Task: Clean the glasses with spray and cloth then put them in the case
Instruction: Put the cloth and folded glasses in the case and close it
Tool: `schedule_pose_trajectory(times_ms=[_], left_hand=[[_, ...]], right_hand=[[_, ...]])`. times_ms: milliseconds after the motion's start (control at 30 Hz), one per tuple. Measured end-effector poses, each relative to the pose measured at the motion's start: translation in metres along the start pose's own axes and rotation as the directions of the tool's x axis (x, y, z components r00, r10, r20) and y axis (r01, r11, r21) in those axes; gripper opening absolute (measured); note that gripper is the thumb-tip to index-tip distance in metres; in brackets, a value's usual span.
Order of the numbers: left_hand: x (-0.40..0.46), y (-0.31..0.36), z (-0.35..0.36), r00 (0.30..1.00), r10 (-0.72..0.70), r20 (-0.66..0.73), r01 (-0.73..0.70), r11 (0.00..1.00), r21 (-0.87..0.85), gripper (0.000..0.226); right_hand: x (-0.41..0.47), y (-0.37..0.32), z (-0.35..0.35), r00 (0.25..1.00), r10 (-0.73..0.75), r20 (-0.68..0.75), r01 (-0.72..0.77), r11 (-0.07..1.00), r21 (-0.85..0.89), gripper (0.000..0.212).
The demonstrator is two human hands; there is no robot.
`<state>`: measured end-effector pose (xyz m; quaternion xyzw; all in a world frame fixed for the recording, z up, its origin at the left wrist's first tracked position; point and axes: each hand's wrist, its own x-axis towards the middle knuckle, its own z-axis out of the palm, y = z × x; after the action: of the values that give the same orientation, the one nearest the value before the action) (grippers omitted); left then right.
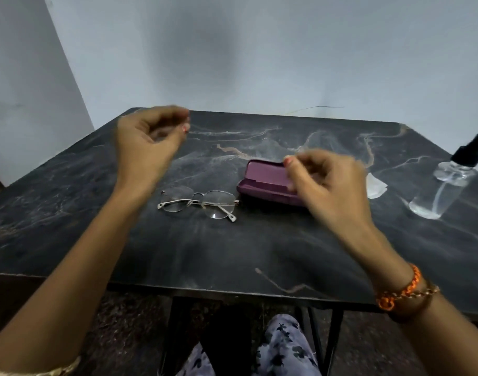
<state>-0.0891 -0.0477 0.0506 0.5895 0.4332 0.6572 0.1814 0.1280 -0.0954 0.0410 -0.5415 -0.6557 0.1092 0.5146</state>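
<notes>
I see a dark tabletop (pixel 232 248) with a marbled pattern of pale and tan veins, matte and a little scuffed along its near edge. The glasses (pixel 198 202) lie folded on it, thin pale metal frame with clear rounded lenses, just left of the case (pixel 267 185). The case is a purple hard shell with rounded corners, lid open; its right end is hidden behind my right hand (pixel 327 183). That hand hovers over it with fingers (pixel 308 164) curled loosely, blurred, and I cannot tell whether they touch the lid or pinch anything. My left hand (pixel 148 142) is raised above the tabletop, fingers bent inward but apart, holding nothing I can make out; it too is smeared. A corner of pale cloth (pixel 376 185) shows beyond the right hand. The clear plastic spray bottle (pixel 444 183) with a black nozzle stands at the far right. A braided orange band (pixel 400 291) circles the right wrist.
</notes>
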Motion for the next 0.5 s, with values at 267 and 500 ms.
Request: schedule_pose_trajectory(times_ms=[267, 500], left_hand=[[-0.012, 0.062, 0.134, 0.93, -0.203, 0.306, 0.311, 0.879, -0.36, 0.019], [-0.038, 0.035, 0.217, 0.776, -0.465, 0.427, 0.559, 0.82, -0.123, 0.02]], right_hand=[[0.052, 0.061, -0.063, 0.967, 0.108, -0.23, -0.158, 0.965, -0.211, 0.017], [0.041, 0.123, -0.059, 0.942, 0.299, -0.151, -0.334, 0.815, -0.473, 0.024]])
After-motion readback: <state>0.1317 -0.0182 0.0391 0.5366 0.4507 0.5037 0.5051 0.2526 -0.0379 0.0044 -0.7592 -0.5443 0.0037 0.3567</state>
